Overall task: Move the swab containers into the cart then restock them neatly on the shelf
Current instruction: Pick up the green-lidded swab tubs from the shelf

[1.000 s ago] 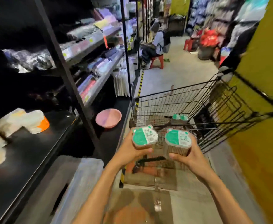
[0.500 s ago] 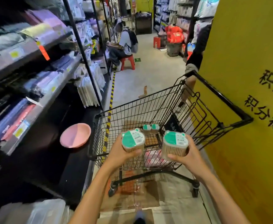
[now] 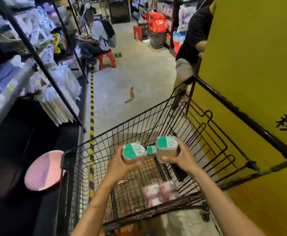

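Two swab containers [image 3: 133, 154] upright — green lids up, fingers [image 3: 136, 165] grasping each, over cart [image 3: 207, 126].

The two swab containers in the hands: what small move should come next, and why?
Probably lower both and set them on the cart floor. The left hand holds one swab container, the right hand holds another, both above the basket, where one more container shows below.
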Demonstrator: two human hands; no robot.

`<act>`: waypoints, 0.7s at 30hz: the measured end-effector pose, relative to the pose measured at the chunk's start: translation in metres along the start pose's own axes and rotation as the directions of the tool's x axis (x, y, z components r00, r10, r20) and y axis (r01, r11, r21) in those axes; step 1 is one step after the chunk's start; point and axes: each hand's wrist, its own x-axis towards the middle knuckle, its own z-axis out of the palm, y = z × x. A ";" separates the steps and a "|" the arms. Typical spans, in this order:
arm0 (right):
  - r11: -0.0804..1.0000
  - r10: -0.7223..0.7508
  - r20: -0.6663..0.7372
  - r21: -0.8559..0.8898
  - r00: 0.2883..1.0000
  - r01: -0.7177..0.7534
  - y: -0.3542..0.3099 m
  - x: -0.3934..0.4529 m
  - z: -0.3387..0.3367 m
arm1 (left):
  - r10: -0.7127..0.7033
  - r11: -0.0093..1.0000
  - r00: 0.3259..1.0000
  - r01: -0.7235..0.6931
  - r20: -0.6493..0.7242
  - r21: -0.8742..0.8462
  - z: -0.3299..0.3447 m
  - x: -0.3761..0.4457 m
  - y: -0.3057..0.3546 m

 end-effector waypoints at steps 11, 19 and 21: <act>0.980 0.194 0.203 -0.085 0.960 -0.181 0.085 0.133 0.032 | -0.150 0.987 0.988 0.148 -0.041 -0.056 0.050 0.118 -0.067; 0.947 0.286 0.272 -0.225 0.919 -0.228 0.161 0.180 0.050 | -0.224 0.975 0.972 0.224 -0.078 -0.004 0.099 0.166 -0.134; 0.938 0.321 0.285 -0.228 0.903 -0.261 0.176 0.186 0.058 | -0.254 0.967 0.963 0.255 -0.094 -0.002 0.109 0.173 -0.149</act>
